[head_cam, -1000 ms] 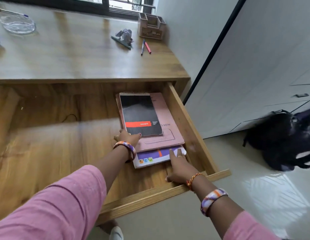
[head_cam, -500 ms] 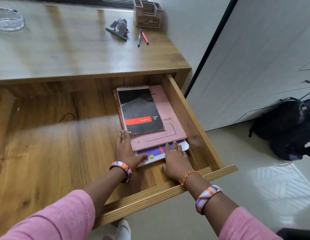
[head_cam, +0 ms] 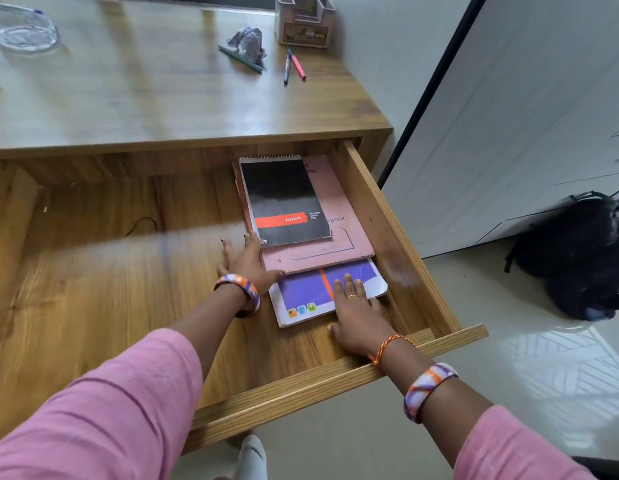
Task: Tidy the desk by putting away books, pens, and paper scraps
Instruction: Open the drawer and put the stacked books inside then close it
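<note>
Purple book [head_cam: 311, 292] lengthwise toward drawer back

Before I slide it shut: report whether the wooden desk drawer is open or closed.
Open. The wooden desk drawer is pulled out past the desktop edge, its stacked books exposed.

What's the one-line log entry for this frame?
phase: squaring book stack in open drawer | left hand: flat against pink book edge | right hand: flat on purple book | pens, paper scrap: on desktop

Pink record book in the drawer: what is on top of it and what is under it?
A black spiral pad lies on the pink record book. A purple-covered book pokes out beneath; anything deeper is hidden.
</note>
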Demonstrator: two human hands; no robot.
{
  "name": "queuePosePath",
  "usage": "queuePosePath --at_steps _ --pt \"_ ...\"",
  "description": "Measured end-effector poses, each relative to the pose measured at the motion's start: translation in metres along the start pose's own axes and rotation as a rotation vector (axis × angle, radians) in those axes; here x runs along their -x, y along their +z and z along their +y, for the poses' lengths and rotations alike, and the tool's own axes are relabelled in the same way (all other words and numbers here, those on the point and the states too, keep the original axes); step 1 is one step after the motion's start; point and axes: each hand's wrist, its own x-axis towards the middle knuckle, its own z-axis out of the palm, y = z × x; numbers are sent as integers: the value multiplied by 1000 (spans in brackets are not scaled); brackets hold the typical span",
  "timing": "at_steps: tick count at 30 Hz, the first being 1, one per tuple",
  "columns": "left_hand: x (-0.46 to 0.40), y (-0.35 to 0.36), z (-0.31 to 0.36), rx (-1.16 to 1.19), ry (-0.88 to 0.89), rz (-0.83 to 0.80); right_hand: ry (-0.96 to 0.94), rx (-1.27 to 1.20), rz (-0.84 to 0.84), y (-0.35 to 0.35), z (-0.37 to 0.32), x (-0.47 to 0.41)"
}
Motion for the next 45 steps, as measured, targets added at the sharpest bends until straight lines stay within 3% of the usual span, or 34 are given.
queuePosePath --at_steps 8,13,19,30,36,45 --pt "-9 -12 -3 -160 126 5 -67 340 102 -6 -9 -12" --pt "-10 -10 -4 -176 126 25 -27 270 152 -10 -8 -20" --pt "-15 -11 -3 -207 160 47 -7 117 424 -16 -8 -25" --pt "-20 -9 2 -224 104 82 -96 127 473 -24 -13 -39" --pt "-42 -2 26 -412 101 57 -94 118 489 -22 -13 -40" --pt "-60 17 52 -396 236 -63 -83 96 500 -20 -12 -39"
